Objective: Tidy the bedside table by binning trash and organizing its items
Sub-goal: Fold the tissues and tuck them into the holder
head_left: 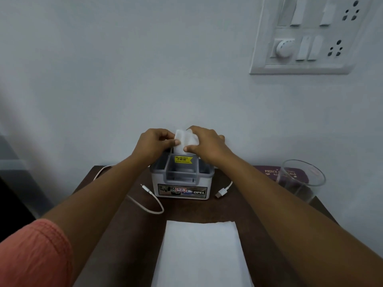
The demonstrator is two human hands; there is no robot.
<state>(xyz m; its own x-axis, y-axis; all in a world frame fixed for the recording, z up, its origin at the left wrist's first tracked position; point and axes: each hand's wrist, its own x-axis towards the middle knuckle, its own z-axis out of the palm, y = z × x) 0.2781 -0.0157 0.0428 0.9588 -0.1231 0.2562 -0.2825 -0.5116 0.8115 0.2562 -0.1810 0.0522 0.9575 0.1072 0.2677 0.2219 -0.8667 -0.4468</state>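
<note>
Head: cable (153, 200) and glass (301, 180) beside organizer (180, 184).

Wht switch panel (310, 36) top R, grey wall (124, 69)

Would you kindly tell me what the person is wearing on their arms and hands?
The left arm wears a textured coral sleeve at its top; the right arm shows none. The left hand and right hand carry no ring, watch or glove.
</note>
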